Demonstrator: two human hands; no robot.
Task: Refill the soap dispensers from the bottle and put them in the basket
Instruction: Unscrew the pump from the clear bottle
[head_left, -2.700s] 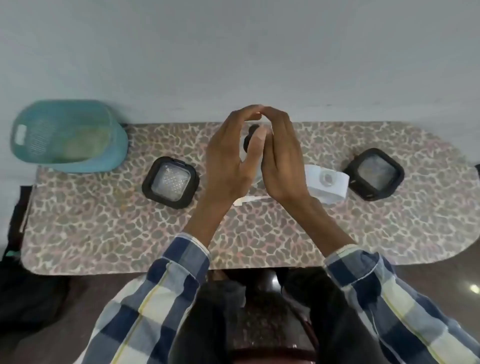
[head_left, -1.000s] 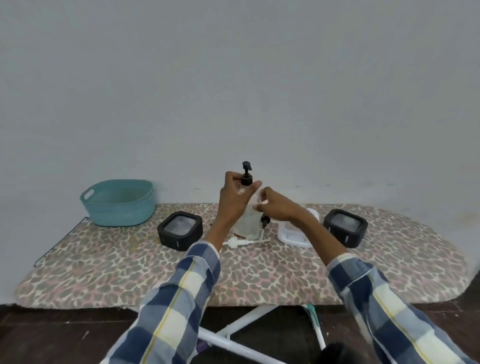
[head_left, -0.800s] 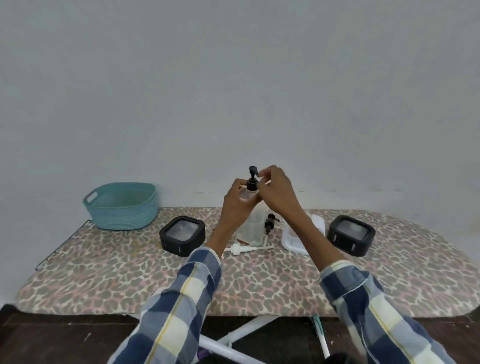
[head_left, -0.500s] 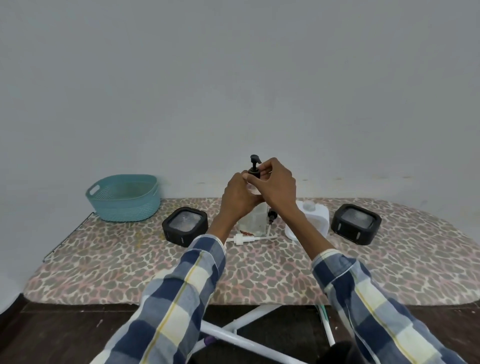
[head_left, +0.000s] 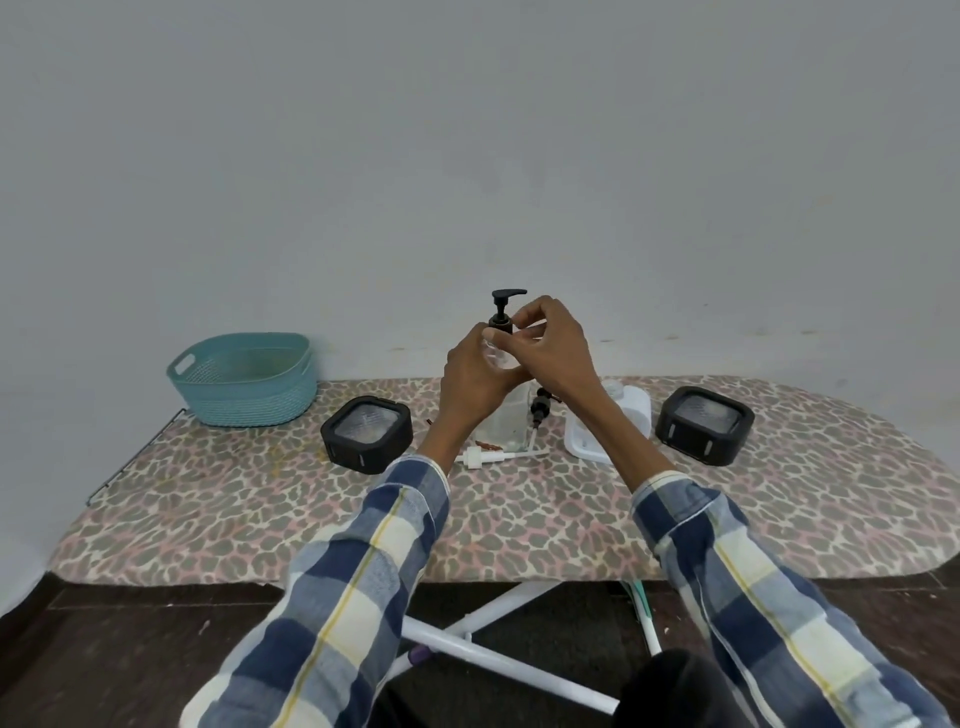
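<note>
While both hands work at the neck of a clear soap dispenser (head_left: 501, 364) held up above the ironing board (head_left: 519, 519), the relation that counts is bottle axis vs. pump axis. Dispenser stands upright, long axis vertical, black pump head (head_left: 506, 306) sticking out the top with its nozzle pointing right. Left hand (head_left: 475, 387) wraps the shoulder of the bottle from the left side, fingers curled round the clear body. Right hand (head_left: 553, 348) comes in from the right, thumb and forefinger pinching the dark collar just under the pump; other fingers loosely curled above. Looks like the pump is being screwed on, judging by that pinch at the collar; whether threads are fully seated, can't tell.

Teal basket (head_left: 244, 379) sits at the far left of the board, against the wall, well apart from the held dispenser. So the drop-off lies to the left of the grip, and the left hand is the nearer one and already holds the body; likely it carries alone once the right lets go. Keep it upright on the way over.

Below the hands: another clear container (head_left: 506, 423) on the board with a second dark pump (head_left: 540, 408) leaning beside it, and a white pump with tube (head_left: 483, 457) lying flat, long axis left-right. White refill bottle (head_left: 621, 415) lies just right of that. Two black square-rimmed holders, left one (head_left: 366, 434) and right one (head_left: 704, 423), flank the group. Basket contents not clear from here.
</note>
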